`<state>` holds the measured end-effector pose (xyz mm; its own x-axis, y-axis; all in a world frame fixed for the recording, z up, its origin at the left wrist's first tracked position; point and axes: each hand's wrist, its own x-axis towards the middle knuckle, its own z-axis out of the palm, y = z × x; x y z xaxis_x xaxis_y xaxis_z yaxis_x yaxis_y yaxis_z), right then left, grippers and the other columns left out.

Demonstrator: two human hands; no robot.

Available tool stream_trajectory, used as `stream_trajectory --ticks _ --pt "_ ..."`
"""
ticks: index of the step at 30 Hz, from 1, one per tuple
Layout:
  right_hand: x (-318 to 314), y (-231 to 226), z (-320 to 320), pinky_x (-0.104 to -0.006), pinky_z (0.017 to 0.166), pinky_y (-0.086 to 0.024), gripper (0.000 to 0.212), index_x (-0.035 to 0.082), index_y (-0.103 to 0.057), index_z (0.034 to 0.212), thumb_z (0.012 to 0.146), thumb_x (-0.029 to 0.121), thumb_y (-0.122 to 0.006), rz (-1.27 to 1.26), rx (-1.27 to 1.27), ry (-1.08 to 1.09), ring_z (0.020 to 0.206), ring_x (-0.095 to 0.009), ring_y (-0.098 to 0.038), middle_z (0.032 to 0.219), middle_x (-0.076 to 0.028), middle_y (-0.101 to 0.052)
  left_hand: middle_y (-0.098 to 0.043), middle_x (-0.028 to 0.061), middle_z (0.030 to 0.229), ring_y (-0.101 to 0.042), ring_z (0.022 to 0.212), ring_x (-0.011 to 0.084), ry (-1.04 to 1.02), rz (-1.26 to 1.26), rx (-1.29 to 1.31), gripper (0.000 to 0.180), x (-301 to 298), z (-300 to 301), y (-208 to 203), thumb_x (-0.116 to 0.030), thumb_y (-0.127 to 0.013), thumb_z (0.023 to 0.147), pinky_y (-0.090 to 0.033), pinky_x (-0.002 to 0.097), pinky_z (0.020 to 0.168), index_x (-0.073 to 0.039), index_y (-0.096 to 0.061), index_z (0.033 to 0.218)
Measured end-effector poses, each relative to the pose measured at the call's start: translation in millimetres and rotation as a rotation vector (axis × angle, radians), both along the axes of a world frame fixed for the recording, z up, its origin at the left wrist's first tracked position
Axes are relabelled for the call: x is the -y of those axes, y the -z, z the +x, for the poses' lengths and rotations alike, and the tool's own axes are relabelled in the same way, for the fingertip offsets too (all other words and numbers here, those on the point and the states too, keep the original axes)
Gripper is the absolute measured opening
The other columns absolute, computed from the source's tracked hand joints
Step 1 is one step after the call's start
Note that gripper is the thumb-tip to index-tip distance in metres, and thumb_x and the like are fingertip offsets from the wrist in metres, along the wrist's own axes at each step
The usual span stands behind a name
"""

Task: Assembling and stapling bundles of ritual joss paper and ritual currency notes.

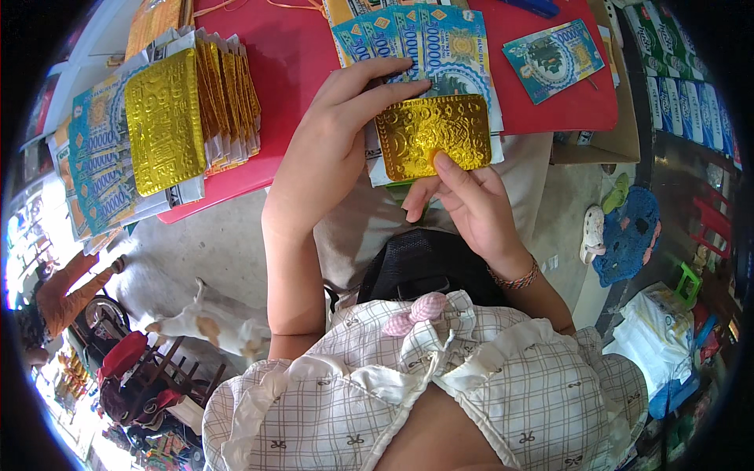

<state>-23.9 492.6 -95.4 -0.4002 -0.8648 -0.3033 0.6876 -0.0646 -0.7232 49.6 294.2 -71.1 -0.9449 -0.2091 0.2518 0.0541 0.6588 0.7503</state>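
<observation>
A fanned stack of blue joss paper notes (463, 47) lies over the near edge of the red table (290, 55). On its lower part is an embossed gold foil joss paper sheet (408, 137). My left hand (345, 118) grips the stack's left side, two fingers stretched across the notes; its thumb is hidden. My right hand (479, 204) has its thumb pressed on the sheet's lower edge, the other fingers curled below. To the left, a thick pile of finished-looking bundles shows a gold sheet (165, 122) on top, with folded gold sheets (228, 102) beside it.
A few more blue notes (554, 59) lie on the table at the right. Beyond its right edge stands a cardboard box (605, 145). A white and tan dog (212, 322) lies on the floor at left. Blue slippers (628, 235) and a white clog (593, 234) are at right.
</observation>
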Motion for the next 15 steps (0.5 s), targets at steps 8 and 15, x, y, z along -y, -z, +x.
stream_trajectory --ticks 8,15 --pt "2.6 -2.3 6.4 -0.0347 0.077 -0.056 0.039 -0.008 -0.054 0.120 0.111 0.029 -0.044 0.021 -0.035 0.099 0.079 -0.023 -0.070 0.089 -0.020 -0.071 -0.059 0.0145 0.137 -0.059 0.124 0.0341 -0.014 -0.005 -0.006 0.061 -3.0 -0.1 -0.8 0.018 -0.045 0.079 -0.047 0.0385 0.104 -0.008 -0.069 0.128" --pt "2.8 1.4 9.2 -0.0348 0.073 -0.056 0.035 -0.007 -0.055 0.116 0.111 0.025 -0.044 0.006 0.022 0.135 0.077 -0.024 -0.069 0.086 -0.020 -0.070 -0.060 0.0151 0.136 -0.060 0.120 0.0324 -0.052 -0.053 -0.022 0.060 -5.7 -1.2 -0.3 0.018 -0.042 0.082 -0.049 0.0373 0.099 -0.009 -0.070 0.128"
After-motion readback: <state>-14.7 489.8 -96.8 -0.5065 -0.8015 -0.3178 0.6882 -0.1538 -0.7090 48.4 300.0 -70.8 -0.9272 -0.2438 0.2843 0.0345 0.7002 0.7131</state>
